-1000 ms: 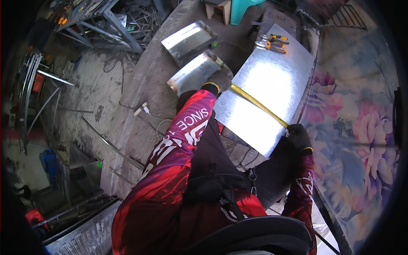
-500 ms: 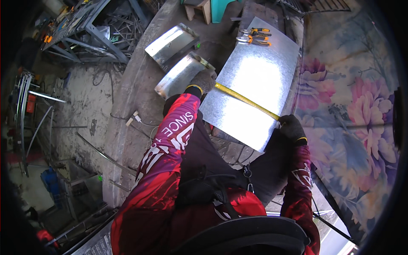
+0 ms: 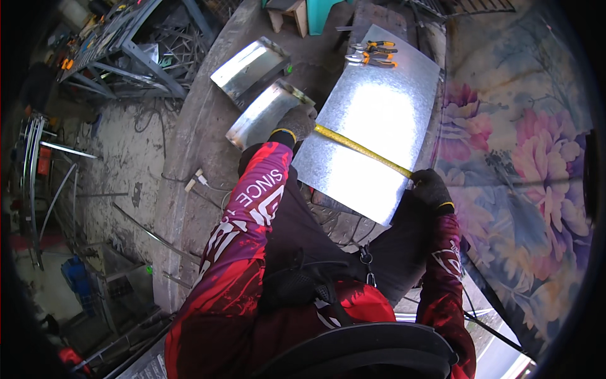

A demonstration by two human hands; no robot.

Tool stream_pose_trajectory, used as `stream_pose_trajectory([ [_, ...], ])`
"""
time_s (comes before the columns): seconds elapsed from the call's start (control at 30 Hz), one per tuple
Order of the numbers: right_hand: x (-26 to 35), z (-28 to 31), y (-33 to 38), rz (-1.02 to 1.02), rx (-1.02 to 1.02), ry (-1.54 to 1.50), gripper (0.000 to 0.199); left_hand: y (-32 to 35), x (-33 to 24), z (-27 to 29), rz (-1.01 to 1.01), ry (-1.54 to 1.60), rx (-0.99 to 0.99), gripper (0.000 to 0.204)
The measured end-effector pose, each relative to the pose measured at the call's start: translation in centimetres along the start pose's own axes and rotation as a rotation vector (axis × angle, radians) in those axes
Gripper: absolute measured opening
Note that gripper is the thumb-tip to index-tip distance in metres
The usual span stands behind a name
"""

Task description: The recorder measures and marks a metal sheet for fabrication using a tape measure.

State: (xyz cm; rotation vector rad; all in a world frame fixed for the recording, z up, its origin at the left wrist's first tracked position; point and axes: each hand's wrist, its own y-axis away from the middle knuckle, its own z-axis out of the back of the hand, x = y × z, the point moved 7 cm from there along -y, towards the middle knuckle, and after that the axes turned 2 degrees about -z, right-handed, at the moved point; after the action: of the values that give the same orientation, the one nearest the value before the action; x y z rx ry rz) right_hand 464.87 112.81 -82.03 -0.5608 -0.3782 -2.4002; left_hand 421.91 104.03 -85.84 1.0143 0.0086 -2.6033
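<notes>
A yellow measuring tape (image 3: 361,150) stretches across a shiny galvanized metal sheet (image 3: 372,120), pinned at one end by the gloved left hand (image 3: 298,121) pressed closed on the sheet's left edge and at the other by the gloved right hand (image 3: 429,187), clenched around the tape at the right edge. Beyond the left hand lie two bent metal pieces (image 3: 259,88), and far ahead of both hands, on the sheet's far end, rest orange-handled pliers (image 3: 374,54); a floral cloth (image 3: 524,145) spreads just right of the right hand.
</notes>
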Motion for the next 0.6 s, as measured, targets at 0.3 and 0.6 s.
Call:
stream_pose_trajectory([
  [0.3, -0.6, -0.2, -0.1, 0.001, -0.016, -0.052, 0.023, 0.0, 0.0, -0.1, 0.017, -0.036, 0.036, 0.020],
  [0.6, -0.5, 0.0, 0.0, 0.039, -0.059, -0.003, 0.016, 0.2, -0.4, 0.0, 0.021, -0.025, 0.045, 0.019],
])
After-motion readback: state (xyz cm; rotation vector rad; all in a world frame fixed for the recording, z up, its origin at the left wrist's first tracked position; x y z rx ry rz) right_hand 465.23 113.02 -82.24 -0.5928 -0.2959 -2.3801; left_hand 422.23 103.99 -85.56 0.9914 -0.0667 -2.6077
